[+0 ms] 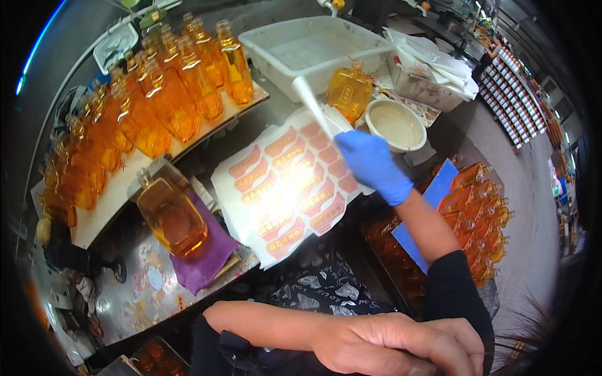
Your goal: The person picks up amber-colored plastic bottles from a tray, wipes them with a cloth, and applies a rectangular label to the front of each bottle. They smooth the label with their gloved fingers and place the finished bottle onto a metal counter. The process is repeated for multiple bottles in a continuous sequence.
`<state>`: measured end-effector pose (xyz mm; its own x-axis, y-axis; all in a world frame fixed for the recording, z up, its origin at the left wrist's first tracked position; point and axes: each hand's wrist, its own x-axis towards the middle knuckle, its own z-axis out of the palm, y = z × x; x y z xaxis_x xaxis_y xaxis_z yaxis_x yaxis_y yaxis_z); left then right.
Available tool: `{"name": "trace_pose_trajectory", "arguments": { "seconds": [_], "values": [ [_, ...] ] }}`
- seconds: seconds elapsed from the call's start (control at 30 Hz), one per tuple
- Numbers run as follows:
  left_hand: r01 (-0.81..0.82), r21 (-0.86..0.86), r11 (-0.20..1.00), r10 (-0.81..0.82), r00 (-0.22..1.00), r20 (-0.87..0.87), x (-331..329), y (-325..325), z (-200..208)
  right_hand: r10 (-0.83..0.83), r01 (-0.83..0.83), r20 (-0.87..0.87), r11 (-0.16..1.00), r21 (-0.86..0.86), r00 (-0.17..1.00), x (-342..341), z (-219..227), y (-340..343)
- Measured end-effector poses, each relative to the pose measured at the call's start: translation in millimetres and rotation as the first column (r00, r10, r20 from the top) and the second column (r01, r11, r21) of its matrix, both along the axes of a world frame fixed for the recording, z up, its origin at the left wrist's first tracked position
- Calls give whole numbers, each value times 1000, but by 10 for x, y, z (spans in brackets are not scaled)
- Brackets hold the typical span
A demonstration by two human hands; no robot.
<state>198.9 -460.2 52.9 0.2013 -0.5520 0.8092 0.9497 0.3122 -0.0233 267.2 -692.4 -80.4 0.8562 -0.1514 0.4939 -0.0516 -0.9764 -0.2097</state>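
Observation:
My right hand (374, 167), in a blue glove, is closed on a slim white stick-like tool (313, 108), blurred by motion. Beneath that tool lies a white sheet of red-and-gold labels (285, 188), bright with glare. My bare left hand (392, 348) reaches across my body to my right sleeve; its fingers are loosely bent and apart, with their tips partly hidden. To the left of the sheet, an amber glass bottle (171, 216) leans back on a purple cloth (199, 254). A labelled amber bottle (348, 92) stands beyond my right hand.
Rows of amber bottles (164, 100) crowd a board at the far left. Behind the sheet sits a large white tub (307, 50), with a round white bowl (396, 125) nearer. More bottles (476, 219) fill a crate at right, beside a blue panel (426, 207).

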Motion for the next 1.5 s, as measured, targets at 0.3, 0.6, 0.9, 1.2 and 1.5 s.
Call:
{"name": "trace_pose_trajectory", "arguments": {
  "seconds": [0.3, 0.6, 0.9, 1.2, 1.5],
  "values": [
    [93, 24, 995, -94, 994, 50, -173, -359, -198, -201, -64, 552, 903, 424, 810, 308, 1546, -2424],
    [75, 113, 991, -76, 997, 5, -115, -343, -238, -189, 174, -8, 886, 429, 982, 241, 359, -3089],
    [187, 172, 967, -190, 982, 2, -175, -232, -266, -156, 433, -456, 671, 602, 876, -104, -732, -2671],
    [146, 110, 983, -140, 988, -60, -320, -120, -266, 519, 117, -256, 285, 951, 815, 540, 9, -314],
    [252, 143, 957, -269, 956, 114, -221, 176, -400, 13, 76, -219, 916, 394, 976, -255, -447, -384]
  ]
}}
